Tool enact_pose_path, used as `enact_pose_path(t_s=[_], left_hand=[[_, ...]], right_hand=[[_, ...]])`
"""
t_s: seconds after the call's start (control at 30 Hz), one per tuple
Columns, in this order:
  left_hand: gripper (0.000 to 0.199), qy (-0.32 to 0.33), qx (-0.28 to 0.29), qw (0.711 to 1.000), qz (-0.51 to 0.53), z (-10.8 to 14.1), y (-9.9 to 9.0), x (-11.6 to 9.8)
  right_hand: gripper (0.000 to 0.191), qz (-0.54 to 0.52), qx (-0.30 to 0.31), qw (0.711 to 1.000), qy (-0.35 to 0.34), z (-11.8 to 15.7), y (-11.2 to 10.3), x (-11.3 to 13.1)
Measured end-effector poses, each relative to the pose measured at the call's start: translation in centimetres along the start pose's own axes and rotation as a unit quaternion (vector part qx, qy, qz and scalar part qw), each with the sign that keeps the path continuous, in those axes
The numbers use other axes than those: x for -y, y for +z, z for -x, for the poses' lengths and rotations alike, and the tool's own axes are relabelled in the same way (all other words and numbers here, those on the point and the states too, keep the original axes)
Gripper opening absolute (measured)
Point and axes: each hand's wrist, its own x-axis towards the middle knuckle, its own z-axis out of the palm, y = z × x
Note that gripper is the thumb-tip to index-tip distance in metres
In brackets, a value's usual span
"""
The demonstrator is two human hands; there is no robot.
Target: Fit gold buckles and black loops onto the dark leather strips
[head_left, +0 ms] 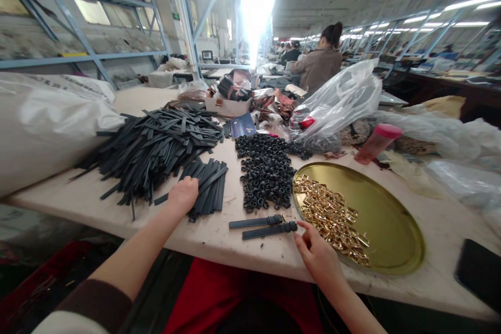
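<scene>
My left hand (183,196) is closed around a thin black strap (213,178), which sticks out on both sides of the fist. Beneath it is a small stack of black straps (209,199). Two straps with buckle ends lie side by side near the table's front edge, the rear one (254,222) and the front one (266,231). My right hand (319,253) has its thumb and forefinger at the buckle end of the front strap. Behind these straps is a pile of small black loops (266,175). Gold buckles (329,214) cover the left part of a round gold tray (399,235).
A large heap of black strips (156,146) lies at left beside a white sack (50,130). Farther back are a filled box (227,106), a clear plastic bag (340,99) and a pink-lidded jar (378,143). A dark flat object (479,271) is at right. A person (319,62) sits beyond.
</scene>
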Motion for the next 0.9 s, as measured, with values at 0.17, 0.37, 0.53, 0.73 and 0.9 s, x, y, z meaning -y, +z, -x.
enact_pose_path(t_s=[0.17,0.37,0.53,0.73,0.9], left_hand=[[0.025,-0.008,-0.013,0.997,0.074,0.1,-2.8,-0.6],[0.021,0.072,0.101,0.953,0.276,5.5,-4.9,-6.2],[0.015,-0.079,0.376,0.645,0.661,10.7,-2.4,-10.9],[0.019,-0.143,0.416,0.558,0.703,10.9,-1.6,-12.3],[0.016,-0.171,0.405,0.544,0.715,9.8,-1.3,-13.1]], right_hand=[[0.039,-0.021,-0.003,1.000,0.016,-0.8,0.4,0.2],[0.044,-0.237,0.014,0.970,0.057,-2.1,-1.0,2.4],[0.043,-0.477,0.104,0.865,0.119,-3.8,-1.5,5.5],[0.033,-0.466,0.152,0.862,0.131,-4.9,0.2,5.7],[0.032,-0.420,0.183,0.882,0.107,-5.9,0.7,5.6]])
